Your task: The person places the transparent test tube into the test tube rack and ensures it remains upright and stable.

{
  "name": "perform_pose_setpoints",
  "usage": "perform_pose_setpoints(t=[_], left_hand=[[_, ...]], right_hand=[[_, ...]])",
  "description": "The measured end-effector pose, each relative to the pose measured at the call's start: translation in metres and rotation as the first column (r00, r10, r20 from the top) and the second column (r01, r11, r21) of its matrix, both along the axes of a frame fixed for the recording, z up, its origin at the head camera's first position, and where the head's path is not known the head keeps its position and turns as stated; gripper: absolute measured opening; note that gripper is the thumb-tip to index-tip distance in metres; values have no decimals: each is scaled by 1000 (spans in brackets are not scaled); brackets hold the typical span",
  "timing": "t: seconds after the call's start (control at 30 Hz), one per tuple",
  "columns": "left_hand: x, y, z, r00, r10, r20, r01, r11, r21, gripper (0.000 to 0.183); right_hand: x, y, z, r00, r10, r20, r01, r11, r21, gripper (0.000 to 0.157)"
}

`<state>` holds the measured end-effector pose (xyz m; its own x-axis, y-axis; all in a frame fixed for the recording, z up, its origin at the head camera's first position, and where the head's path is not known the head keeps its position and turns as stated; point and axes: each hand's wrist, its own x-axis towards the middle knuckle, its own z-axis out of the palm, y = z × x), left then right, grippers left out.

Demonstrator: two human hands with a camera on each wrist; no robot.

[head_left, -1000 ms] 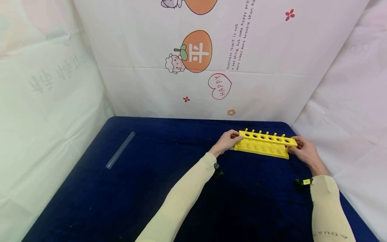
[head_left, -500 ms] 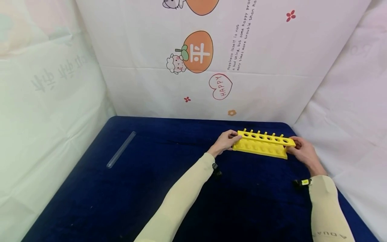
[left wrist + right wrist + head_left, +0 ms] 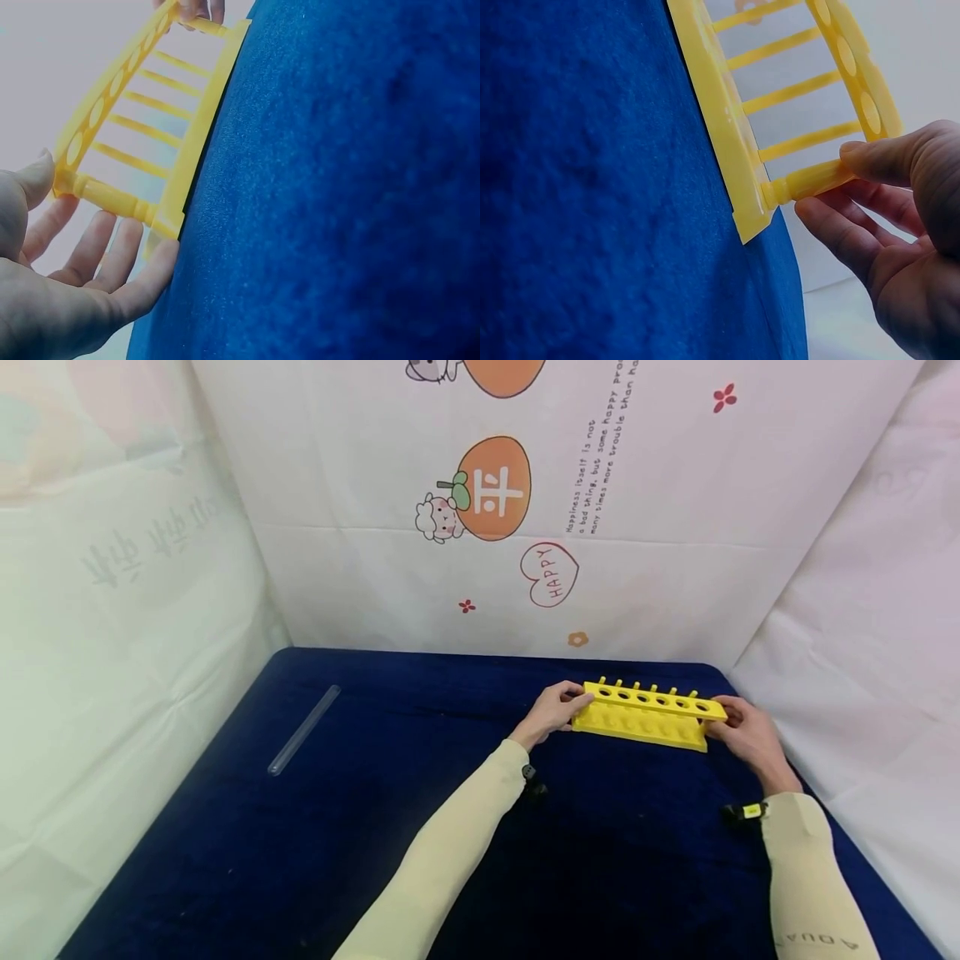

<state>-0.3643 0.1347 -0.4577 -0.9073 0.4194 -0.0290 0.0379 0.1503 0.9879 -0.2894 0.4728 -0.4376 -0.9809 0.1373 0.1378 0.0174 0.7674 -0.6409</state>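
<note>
A yellow test tube rack stands upright towards the back right of the table. Its upper rail has a row of round holes, and short pegs stick up behind it. My left hand holds the rack's left end. In the left wrist view, that hand's thumb lies at the upper rail and its fingers are around the end post. At the other end, my right hand grips the right post between thumb and fingers, seen closely in the right wrist view on the rack. No tubes sit in the holes.
A clear test tube lies on the dark blue tablecloth at the left, far from both hands. A white printed curtain rises behind the table's back edge, with more white sheeting at the sides.
Both hands have shifted slightly to the left together with the rack, still holding its ends. The clear test tube has stayed in its place on the cloth; the head view has turned a little.
</note>
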Motion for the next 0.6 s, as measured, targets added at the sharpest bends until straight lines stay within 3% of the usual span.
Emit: perform_pose_setpoints(t=[0.6], left_hand=[[2,-9,2,999,16,29,-16,1000,5,43]], right_hand=[[-5,-12,0,1000,-19,13,20,998,-56,57]])
